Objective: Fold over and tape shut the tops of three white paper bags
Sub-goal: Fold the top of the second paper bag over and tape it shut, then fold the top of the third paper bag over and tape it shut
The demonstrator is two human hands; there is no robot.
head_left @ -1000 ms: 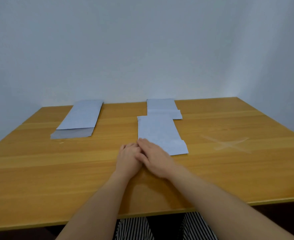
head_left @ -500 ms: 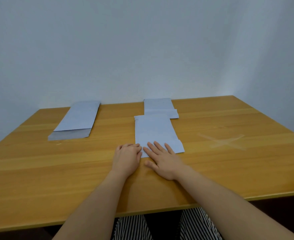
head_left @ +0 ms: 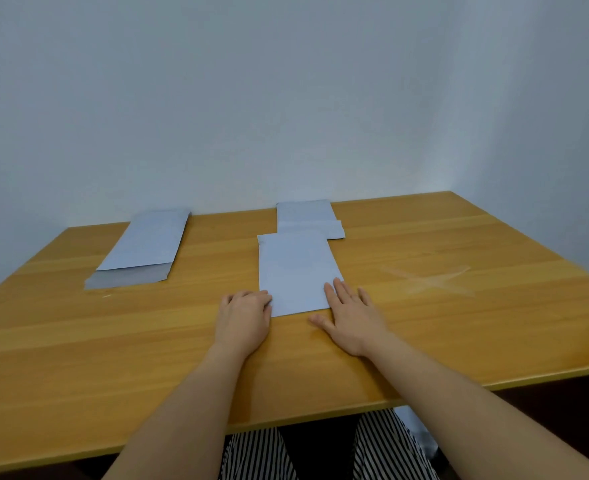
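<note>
A white paper bag [head_left: 296, 271] lies flat in the middle of the wooden table [head_left: 113, 341], its near edge toward me. My left hand [head_left: 244, 318] rests with curled fingers on the bag's near left corner. My right hand [head_left: 350, 315] lies flat with fingers spread over the near right corner. Behind it a second white bag [head_left: 306, 218] lies flat with a fold across it. A stack of white bags [head_left: 144, 247] sits at the back left.
A faint X of clear tape [head_left: 431, 280] marks the table to the right of the bags. The pale wall stands right behind the table's far edge. The near table edge runs above my striped trousers [head_left: 258, 455].
My right hand slid from the bag's near left corner, beside my left hand, across the near edge to the right corner, flattening it. The left hand stayed put.
</note>
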